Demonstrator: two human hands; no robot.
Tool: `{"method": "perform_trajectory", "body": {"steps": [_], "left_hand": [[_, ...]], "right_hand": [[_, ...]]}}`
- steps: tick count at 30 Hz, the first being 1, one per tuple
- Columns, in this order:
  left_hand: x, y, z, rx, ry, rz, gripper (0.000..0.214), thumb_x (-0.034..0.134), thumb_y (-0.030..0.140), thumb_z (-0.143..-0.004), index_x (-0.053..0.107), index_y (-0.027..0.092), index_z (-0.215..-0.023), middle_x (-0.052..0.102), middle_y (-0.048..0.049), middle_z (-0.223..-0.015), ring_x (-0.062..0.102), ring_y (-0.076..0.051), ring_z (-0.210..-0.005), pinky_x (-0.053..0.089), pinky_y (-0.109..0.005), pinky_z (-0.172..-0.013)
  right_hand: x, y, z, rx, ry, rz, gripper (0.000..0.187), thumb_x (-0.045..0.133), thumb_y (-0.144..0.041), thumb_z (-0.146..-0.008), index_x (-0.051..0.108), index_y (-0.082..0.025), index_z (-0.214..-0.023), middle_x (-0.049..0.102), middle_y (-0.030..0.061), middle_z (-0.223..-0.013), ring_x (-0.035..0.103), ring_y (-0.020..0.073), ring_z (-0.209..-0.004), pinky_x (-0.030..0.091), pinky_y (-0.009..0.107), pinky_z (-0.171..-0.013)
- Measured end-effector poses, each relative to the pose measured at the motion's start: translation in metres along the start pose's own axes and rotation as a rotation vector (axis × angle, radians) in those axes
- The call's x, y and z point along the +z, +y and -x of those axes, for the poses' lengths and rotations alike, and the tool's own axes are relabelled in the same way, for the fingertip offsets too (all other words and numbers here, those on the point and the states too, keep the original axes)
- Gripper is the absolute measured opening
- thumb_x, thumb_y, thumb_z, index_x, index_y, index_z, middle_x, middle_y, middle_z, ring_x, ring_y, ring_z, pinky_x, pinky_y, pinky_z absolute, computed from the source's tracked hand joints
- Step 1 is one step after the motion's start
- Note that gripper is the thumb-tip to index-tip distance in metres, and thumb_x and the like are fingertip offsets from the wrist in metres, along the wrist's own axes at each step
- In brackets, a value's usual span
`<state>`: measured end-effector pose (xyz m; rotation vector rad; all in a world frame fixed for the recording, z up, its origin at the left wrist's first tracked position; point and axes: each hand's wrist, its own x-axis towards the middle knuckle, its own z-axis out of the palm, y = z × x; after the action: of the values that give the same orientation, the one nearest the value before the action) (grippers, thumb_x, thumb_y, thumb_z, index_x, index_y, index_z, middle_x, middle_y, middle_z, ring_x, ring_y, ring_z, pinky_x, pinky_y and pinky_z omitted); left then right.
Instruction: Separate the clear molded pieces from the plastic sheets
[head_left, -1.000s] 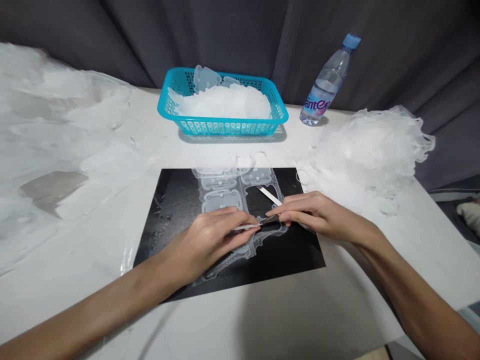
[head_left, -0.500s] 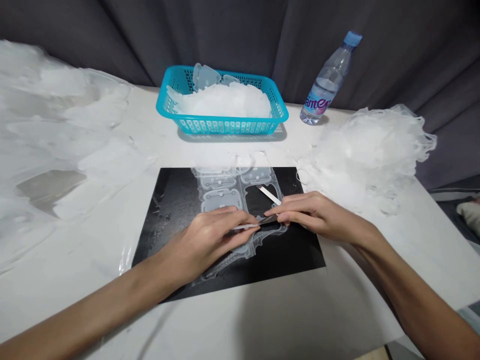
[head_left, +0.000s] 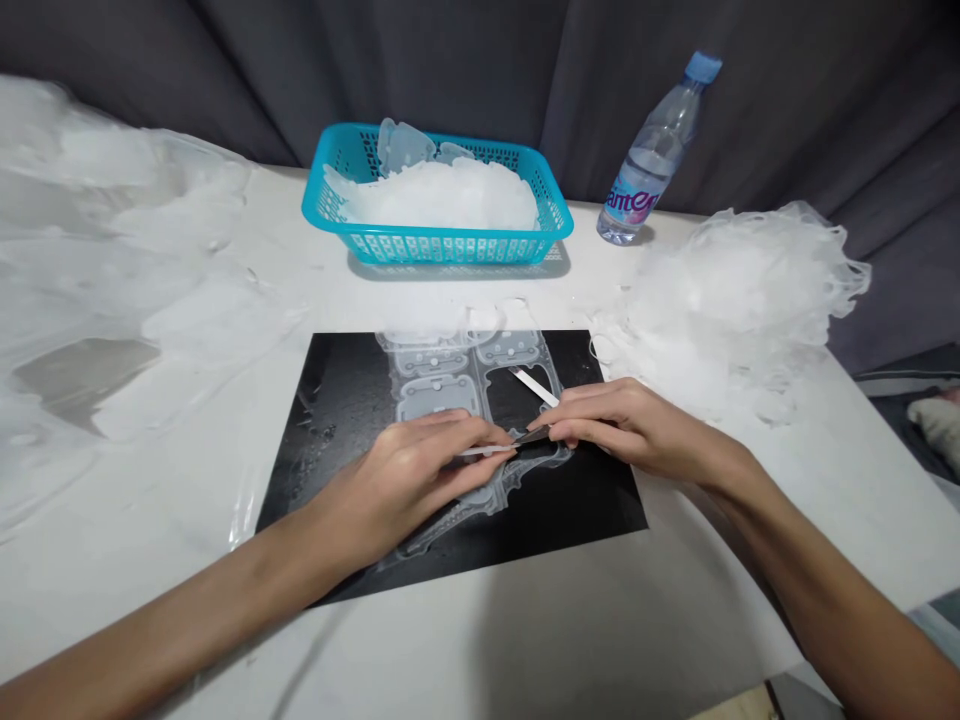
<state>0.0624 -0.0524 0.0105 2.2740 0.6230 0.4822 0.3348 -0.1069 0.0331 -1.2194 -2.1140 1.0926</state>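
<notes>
Plastic sheet on black mat, left hand flat on it, right hand pinching maybe a blade.

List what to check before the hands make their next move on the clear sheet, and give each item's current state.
1. Clear molded sheet lies on the black mat: ok.
2. Left hand rests on the sheet and covers its near part: ok.
3. Right hand has a fingertip grip on the thin tool: ok.
4. Left fingertips clear of the tool's tip: cannot tell, they meet too closely.
5. Water bottle upright, capped, apart from both hands: ok.
6. Blue basket and scrap pile sit off the mat: basket ok; pile cannot tell, since its edge reaches the mat's far right corner.
</notes>
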Motion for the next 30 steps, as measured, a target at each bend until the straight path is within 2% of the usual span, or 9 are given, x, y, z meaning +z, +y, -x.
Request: {"method": "perform_trajectory", "body": {"steps": [4, 10, 14, 17, 19, 22, 26, 30], "left_hand": [[0.000, 0.000, 0.000, -0.012, 0.005, 0.003, 0.019, 0.057, 0.033, -0.105, 0.073, 0.024, -0.109, 0.078, -0.0003, -0.097, 0.073, -0.015, -0.084, 0.054, -0.023, -0.077], [0.000, -0.001, 0.000, 0.003, 0.007, 0.028, 0.018, 0.060, 0.034, -0.104, 0.074, 0.026, -0.110, 0.079, 0.0000, -0.097, 0.074, -0.015, -0.084, 0.056, -0.023, -0.078], [-0.001, -0.001, -0.001, -0.017, 0.011, 0.039, 0.020, 0.061, 0.038, -0.103, 0.076, 0.026, -0.110, 0.080, -0.0005, -0.098, 0.075, -0.016, -0.084, 0.057, -0.023, -0.080], [-0.002, -0.002, -0.003, -0.081, 0.009, 0.084, 0.023, 0.064, 0.043, -0.101, 0.078, 0.025, -0.108, 0.082, -0.0009, -0.100, 0.075, -0.017, -0.085, 0.058, -0.023, -0.077], [-0.005, -0.002, -0.007, -0.152, 0.010, 0.117, 0.026, 0.066, 0.047, -0.099, 0.080, 0.025, -0.104, 0.082, -0.0004, -0.098, 0.075, -0.017, -0.081, 0.057, -0.023, -0.071], [-0.009, 0.003, -0.013, -0.264, 0.002, 0.181, 0.028, 0.071, 0.050, -0.095, 0.082, 0.024, -0.096, 0.083, 0.0003, -0.095, 0.074, -0.018, -0.080, 0.056, -0.024, -0.069], [-0.014, 0.011, -0.018, -0.390, -0.017, 0.339, 0.030, 0.075, 0.049, -0.091, 0.082, 0.025, -0.108, 0.083, -0.0007, -0.101, 0.076, -0.021, -0.083, 0.058, -0.026, -0.067], [-0.017, 0.009, -0.019, -0.439, -0.030, 0.566, 0.033, 0.074, 0.047, -0.093, 0.079, 0.022, -0.115, 0.084, -0.0042, -0.104, 0.079, -0.025, -0.096, 0.062, -0.031, -0.081]], "right_hand": [[-0.002, 0.000, 0.000, -0.019, 0.024, 0.002, 0.027, 0.053, -0.026, -0.108, 0.079, -0.019, -0.102, 0.079, 0.0050, -0.109, 0.072, 0.0155, -0.095, 0.051, 0.025, -0.087], [-0.010, -0.001, 0.003, 0.012, 0.108, 0.047, 0.030, 0.053, -0.032, -0.108, 0.080, -0.020, -0.105, 0.074, 0.0033, -0.087, 0.068, 0.0164, -0.080, 0.052, 0.028, -0.076], [-0.011, 0.012, 0.004, 0.041, 0.221, 0.206, 0.033, 0.048, -0.033, -0.110, 0.079, -0.023, -0.111, 0.077, 0.0049, -0.101, 0.070, 0.0197, -0.091, 0.052, 0.032, -0.084], [-0.008, 0.024, 0.002, 0.087, 0.360, 0.383, 0.032, 0.047, -0.033, -0.111, 0.076, -0.023, -0.120, 0.076, 0.0071, -0.115, 0.070, 0.0237, -0.103, 0.051, 0.036, -0.090], [-0.004, 0.029, 0.000, 0.144, 0.453, 0.466, 0.032, 0.048, -0.035, -0.110, 0.074, -0.022, -0.123, 0.075, 0.0087, -0.113, 0.069, 0.0258, -0.104, 0.050, 0.037, -0.089], [0.003, 0.032, -0.003, 0.207, 0.563, 0.576, 0.031, 0.051, -0.038, -0.109, 0.076, -0.021, -0.118, 0.072, 0.0095, -0.104, 0.067, 0.0272, -0.100, 0.050, 0.039, -0.084], [0.011, 0.035, -0.005, 0.208, 0.633, 0.746, 0.030, 0.056, -0.042, -0.106, 0.078, -0.021, -0.110, 0.068, 0.0107, -0.100, 0.061, 0.0279, -0.095, 0.048, 0.039, -0.075], [0.013, 0.032, -0.006, 0.144, 0.690, 0.813, 0.030, 0.059, -0.042, -0.104, 0.074, -0.022, -0.120, 0.067, 0.0129, -0.104, 0.057, 0.0298, -0.097, 0.050, 0.043, -0.079]]}}
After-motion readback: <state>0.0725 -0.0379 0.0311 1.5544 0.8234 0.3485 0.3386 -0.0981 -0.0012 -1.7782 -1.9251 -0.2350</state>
